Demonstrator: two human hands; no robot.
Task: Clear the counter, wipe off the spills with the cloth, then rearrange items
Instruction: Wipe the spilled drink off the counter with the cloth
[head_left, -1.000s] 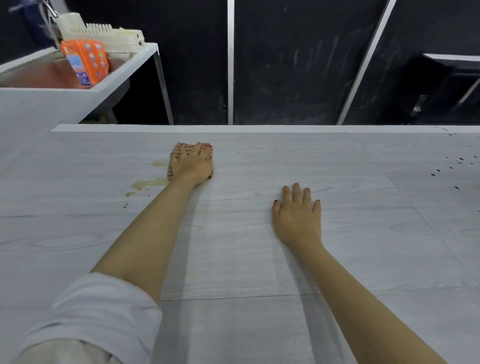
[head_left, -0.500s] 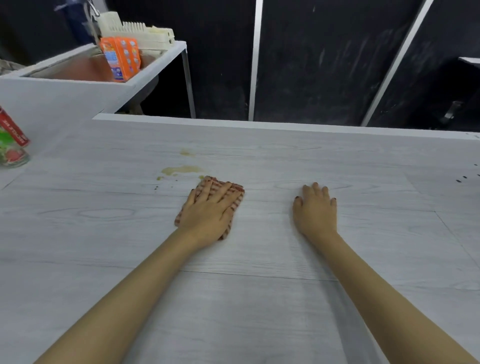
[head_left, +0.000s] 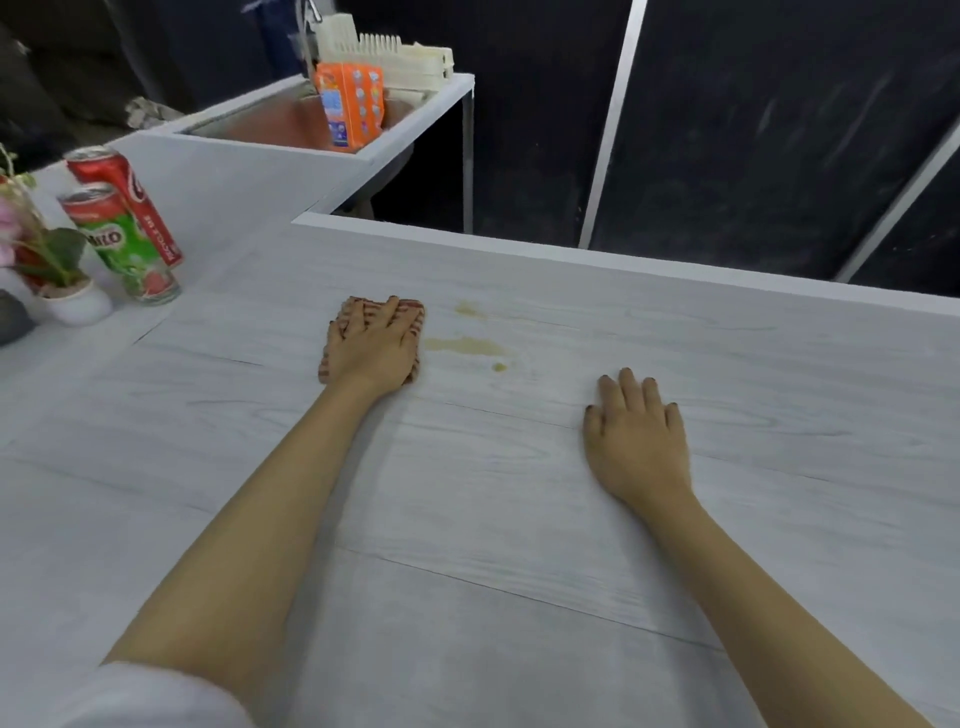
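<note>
Two hands lie on the bench (head_left: 467, 530); the left hand (head_left: 371, 347), grip spread flat, presses the cloth (head_left: 414, 313) just beside the spill (head_left: 465, 345) for wiping pressure; the right hand (head_left: 636, 441), grip likewise flat, holds nothing, likely bracing the body.

You can pass freely over the table (head_left: 519, 519) at middle and right. At far left a red can (head_left: 130, 189), a green can (head_left: 124, 249) and a potted plant (head_left: 75, 306) stand clustered, blocking that corner.
</note>
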